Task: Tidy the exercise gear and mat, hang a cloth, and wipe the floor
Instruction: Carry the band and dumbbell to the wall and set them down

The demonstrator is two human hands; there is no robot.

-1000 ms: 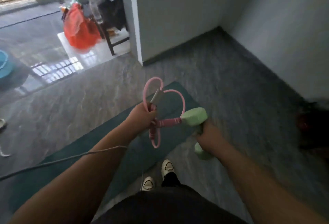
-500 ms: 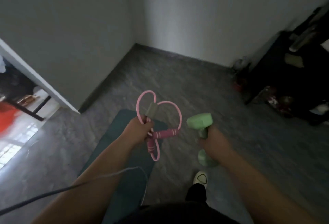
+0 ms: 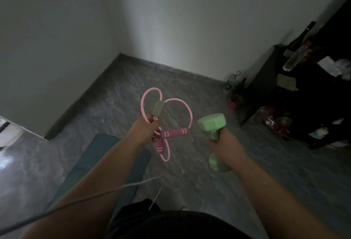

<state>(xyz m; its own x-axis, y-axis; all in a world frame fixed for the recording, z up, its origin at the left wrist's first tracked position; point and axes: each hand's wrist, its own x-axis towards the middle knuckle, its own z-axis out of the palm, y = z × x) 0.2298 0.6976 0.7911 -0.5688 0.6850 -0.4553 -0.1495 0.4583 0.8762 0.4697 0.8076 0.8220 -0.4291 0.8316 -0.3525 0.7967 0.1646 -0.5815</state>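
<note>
The pink resistance band hangs in the air above the floor, its tube curling into two loops that meet at a grey sleeve, with two darker pink striped grips crossing just below. The left hand has its fingers clenched around the tube where the loops gather, beside the grips. Just to the right of it, apart from the band, a pale green dumbbell is held tilted, one hexagonal head up and the other down; the right hand has its fingers wrapped around the handle between the heads. Under the left forearm the dark green mat lies flat on the grey marbled floor, its end pointing toward the corner where two pale walls meet. A thin grey cable crosses the left arm. Near the floor's right edge stands a dark shelf unit with what seem to be bottles on it, blurred in the dim light, and more bottles on the floor beside it
</note>
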